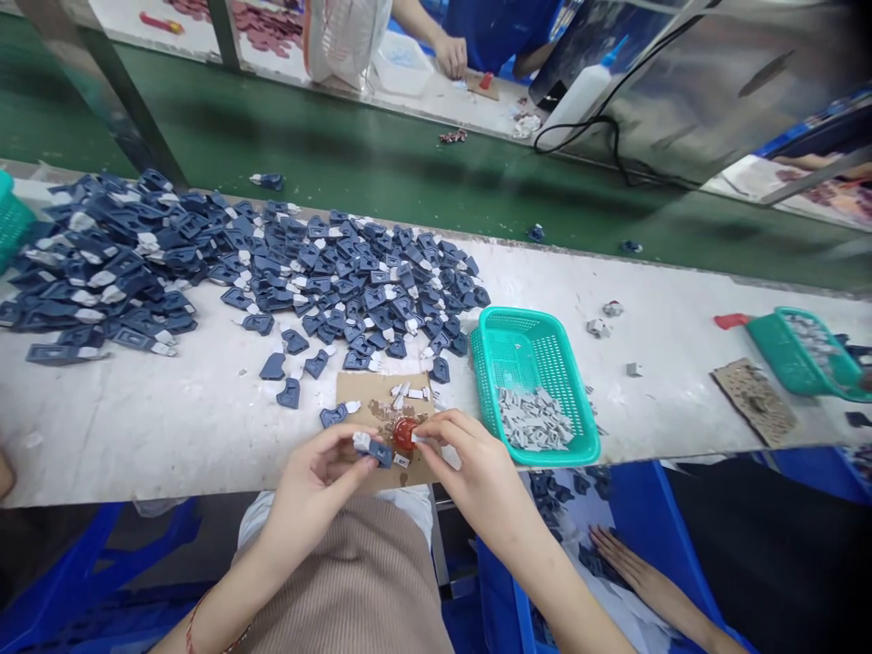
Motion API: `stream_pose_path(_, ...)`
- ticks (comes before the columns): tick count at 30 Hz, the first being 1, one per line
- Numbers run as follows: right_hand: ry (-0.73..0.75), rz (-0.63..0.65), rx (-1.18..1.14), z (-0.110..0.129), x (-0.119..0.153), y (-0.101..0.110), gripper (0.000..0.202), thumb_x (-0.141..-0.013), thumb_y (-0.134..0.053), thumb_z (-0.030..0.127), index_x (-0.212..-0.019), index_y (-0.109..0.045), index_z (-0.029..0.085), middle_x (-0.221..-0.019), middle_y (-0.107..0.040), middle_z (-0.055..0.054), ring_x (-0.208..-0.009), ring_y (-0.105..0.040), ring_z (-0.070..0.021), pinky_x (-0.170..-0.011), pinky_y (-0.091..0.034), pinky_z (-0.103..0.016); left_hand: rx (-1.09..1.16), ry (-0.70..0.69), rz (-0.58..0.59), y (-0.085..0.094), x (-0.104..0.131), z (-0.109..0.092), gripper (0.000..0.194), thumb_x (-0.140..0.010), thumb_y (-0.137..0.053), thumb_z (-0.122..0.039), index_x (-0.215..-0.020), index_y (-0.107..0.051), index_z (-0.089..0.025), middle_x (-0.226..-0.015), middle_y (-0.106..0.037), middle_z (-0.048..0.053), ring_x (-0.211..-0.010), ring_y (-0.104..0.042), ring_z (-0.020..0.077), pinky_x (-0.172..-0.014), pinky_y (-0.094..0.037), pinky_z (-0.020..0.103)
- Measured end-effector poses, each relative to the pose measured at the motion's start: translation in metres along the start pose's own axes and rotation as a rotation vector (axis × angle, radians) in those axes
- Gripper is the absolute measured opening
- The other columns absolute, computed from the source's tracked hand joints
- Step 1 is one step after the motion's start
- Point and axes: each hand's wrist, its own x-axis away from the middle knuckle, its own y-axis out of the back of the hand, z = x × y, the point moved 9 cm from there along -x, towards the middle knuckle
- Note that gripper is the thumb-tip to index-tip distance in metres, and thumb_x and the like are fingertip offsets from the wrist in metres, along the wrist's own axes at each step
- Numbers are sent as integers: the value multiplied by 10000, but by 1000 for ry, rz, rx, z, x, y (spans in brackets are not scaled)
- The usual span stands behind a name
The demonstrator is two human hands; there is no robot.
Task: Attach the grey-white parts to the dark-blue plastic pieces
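My left hand (pixel 319 477) pinches a dark blue plastic part (pixel 379 452) with a whitish end, held over the front of a cardboard piece (pixel 354 391). Between thumb and fingers of my right hand (pixel 473 463) is a small light grey plastic piece (pixel 417 438), right beside a round red cap (pixel 403 432) on the cardboard. Wet brownish stains surround the cap. Several small grey pieces (pixel 409 392) lie behind it, and one more (pixel 401 460) lies in front. Another dark blue part (pixel 339 414) rests at the cardboard's left edge.
A large heap of dark blue parts (pixel 354 272) covers the table's left and middle. To my right stands a green basket (pixel 485 381) with small grey pieces. A co-worker's hand (pixel 630 563) reaches into a blue bin (pixel 681 527) below; another person's hand (pixel 450 56) works across the green strip.
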Motion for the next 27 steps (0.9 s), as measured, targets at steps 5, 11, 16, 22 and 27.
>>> stream_pose_path(5, -306, -22, -493, -22, 4, 12, 97, -765, -712, 285, -811, -720, 200, -887, -720, -57, -821, -682, -197, -762, -555, -323, 87, 14, 36, -16, -5, -5, 153, -803, -680, -246, -945, -656, -195, -963, -745, 51, -925, -695, 188, -800, -561, 269)
stream_pose_path(11, -469, 50, -848, -20, 11, 8, 155, -706, -789, 314, -820, -743, 218, -909, -752, -41, -857, -693, -185, -801, -548, -299, 162, -8, 33, -32, -6, -18, 135, -775, -704, -213, -892, -646, -182, -904, -757, 43, -859, -718, 187, -718, -580, 249)
stream_pose_path(16, -408, 72, -845, -7, 9, 7, 120, -728, -769, 281, -821, -743, 212, -907, -746, -45, -859, -693, -183, -804, -554, -303, 196, -25, 17, -34, -4, -22, 126, -751, -718, -176, -851, -641, -185, -846, -752, 14, -768, -719, 153, -663, -577, 214)
stream_pose_path(22, -319, 58, -709, 5, 4, 10, 90, -746, -731, 244, -824, -741, 201, -901, -727, -50, -865, -683, -185, -802, -553, -307, 226, -63, 17, -32, -3, -26, 126, -742, -725, -151, -841, -653, -183, -857, -761, 16, -793, -725, 158, -673, -585, 212)
stream_pose_path(27, -264, 22, -606, 12, 2, 13, 62, -750, -713, 207, -806, -738, 212, -878, -717, -36, -858, -675, -176, -785, -552, -295, 225, -87, 21, -31, -2, -29, 103, -767, -709, -150, -845, -661, -198, -857, -763, 0, -792, -728, 144, -698, -584, 204)
